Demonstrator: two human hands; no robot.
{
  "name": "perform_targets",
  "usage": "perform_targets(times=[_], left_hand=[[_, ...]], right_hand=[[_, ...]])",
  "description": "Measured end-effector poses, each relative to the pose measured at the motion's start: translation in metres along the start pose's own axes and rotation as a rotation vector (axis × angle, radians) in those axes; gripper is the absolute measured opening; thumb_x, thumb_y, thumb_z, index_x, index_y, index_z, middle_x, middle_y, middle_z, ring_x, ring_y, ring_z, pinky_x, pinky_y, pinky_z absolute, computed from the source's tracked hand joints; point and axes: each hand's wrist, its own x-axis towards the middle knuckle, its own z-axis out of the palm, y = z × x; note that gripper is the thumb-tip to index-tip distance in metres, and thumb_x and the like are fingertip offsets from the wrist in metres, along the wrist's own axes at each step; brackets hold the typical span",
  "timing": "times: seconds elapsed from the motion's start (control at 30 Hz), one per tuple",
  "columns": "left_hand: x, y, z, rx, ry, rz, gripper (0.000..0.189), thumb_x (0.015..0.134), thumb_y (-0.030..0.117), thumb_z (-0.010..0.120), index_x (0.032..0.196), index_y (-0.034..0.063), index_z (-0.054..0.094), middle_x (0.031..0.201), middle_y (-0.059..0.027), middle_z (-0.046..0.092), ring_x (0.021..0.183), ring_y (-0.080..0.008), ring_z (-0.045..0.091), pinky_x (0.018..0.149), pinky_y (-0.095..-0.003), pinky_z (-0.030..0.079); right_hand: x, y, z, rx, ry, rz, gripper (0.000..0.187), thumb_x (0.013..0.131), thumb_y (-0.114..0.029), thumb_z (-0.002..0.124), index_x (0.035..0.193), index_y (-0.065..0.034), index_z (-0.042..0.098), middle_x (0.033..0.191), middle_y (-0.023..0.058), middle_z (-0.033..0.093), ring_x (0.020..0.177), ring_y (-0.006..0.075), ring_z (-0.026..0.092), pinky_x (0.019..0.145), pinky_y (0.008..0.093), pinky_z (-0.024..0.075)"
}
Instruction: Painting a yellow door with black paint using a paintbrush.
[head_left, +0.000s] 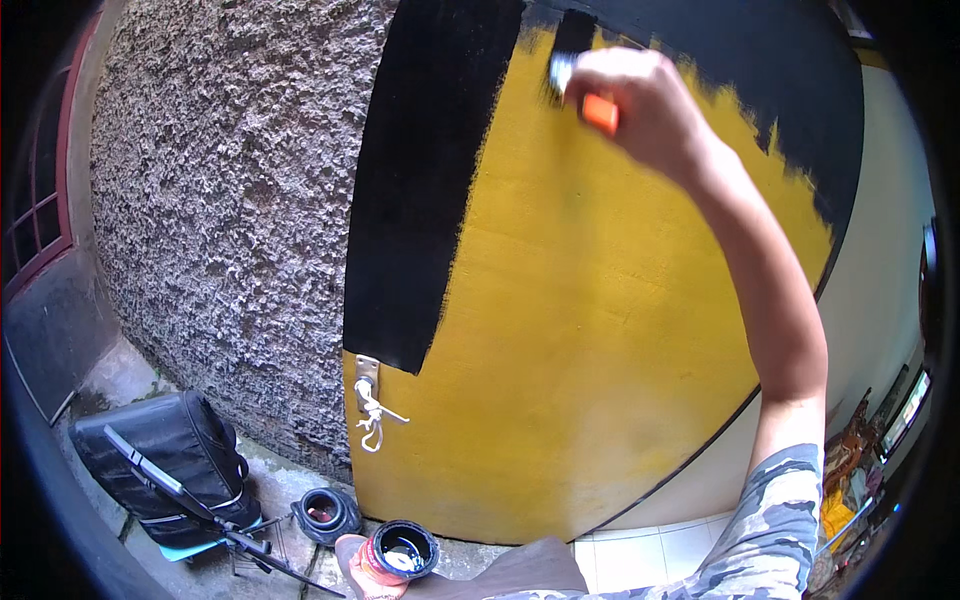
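A yellow door (600, 315) stands before me, with fresh black paint down its left side and over its top and right. My right hand (637, 105) grips a paintbrush (600, 112) with an orange handle, its bristles against the door at the foot of a short black stroke. Low in the view, my left hand (367, 581) holds a paint can (405, 551) with dark paint inside and a blackened rim. White string (369, 409) hangs tied to a metal latch plate (367, 367) at the door's left edge.
A rough stone-textured wall (232, 187) rises left of the door. On the concrete floor are a black bag (161, 457), a thin-framed metal stand (255, 547) and a dark pot (326, 514). White tiles (637, 559) lie at the lower right, and assorted items (844, 517) are piled beyond them.
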Motion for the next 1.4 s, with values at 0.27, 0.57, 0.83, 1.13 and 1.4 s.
perform_targets(times=[0.27, 0.57, 0.83, 1.13, 1.4], left_hand=[[-0.002, -0.007, 0.007, -0.039, 0.07, -0.071, 0.063, 0.084, 0.062, 0.04, 0.121, 0.0202, 0.069, 0.128, -0.0052, 0.067, 0.123, -0.0351, 0.057, 0.101, -0.0635, 0.043], [-0.01, -0.001, 0.006, 0.023, 0.042, -0.023, 0.068, 0.075, 0.064, 0.054, 0.125, 0.0191, 0.065, 0.132, -0.0084, 0.065, 0.125, -0.036, 0.056, 0.106, -0.0608, 0.041], [-0.002, -0.005, -0.007, 0.056, -0.102, 0.016, 0.063, 0.079, 0.062, 0.045, 0.122, 0.0216, 0.068, 0.134, -0.0059, 0.064, 0.128, -0.0373, 0.054, 0.104, -0.0657, 0.039], [-0.008, 0.002, -0.007, -0.059, 0.022, -0.055, 0.065, 0.087, 0.062, 0.033, 0.124, 0.0214, 0.067, 0.134, -0.0063, 0.064, 0.127, -0.0356, 0.054, 0.104, -0.0655, 0.039], [-0.008, 0.001, 0.002, -0.072, -0.054, -0.046, 0.064, 0.083, 0.058, 0.042, 0.126, 0.0167, 0.066, 0.132, -0.0082, 0.065, 0.126, -0.0349, 0.056, 0.106, -0.0578, 0.042]], right_hand=[[0.008, 0.027, -0.014, -0.003, 0.12, 0.22, 0.016, 0.081, -0.003, 0.075, 0.095, -0.0071, 0.071, 0.088, 0.008, 0.072, 0.079, 0.0256, 0.072, 0.073, 0.0323, 0.0575], [-0.07, -0.168, 0.036, 0.578, -0.372, 0.094, 0.012, 0.078, -0.006, 0.069, 0.083, -0.0074, 0.058, 0.08, 0.0075, 0.061, 0.075, 0.0276, 0.064, 0.068, 0.0372, 0.0554], [0.032, 0.047, -0.026, 0.49, 0.09, 0.524, 0.008, 0.08, 0.006, 0.07, 0.08, -0.0015, 0.07, 0.09, 0.0086, 0.073, 0.08, 0.0196, 0.073, 0.068, 0.029, 0.0588], [-0.061, -0.131, 0.055, 0.061, -0.201, -0.215, 0.014, 0.068, -0.008, 0.067, 0.075, -0.0067, 0.055, 0.082, 0.0112, 0.059, 0.071, 0.0236, 0.062, 0.066, 0.0349, 0.0563], [-0.056, -0.103, 0.056, 0.687, -0.088, 0.29, 0.02, 0.074, 0.005, 0.073, 0.086, -0.0073, 0.063, 0.08, 0.0088, 0.065, 0.076, 0.0272, 0.068, 0.068, 0.0342, 0.057]])
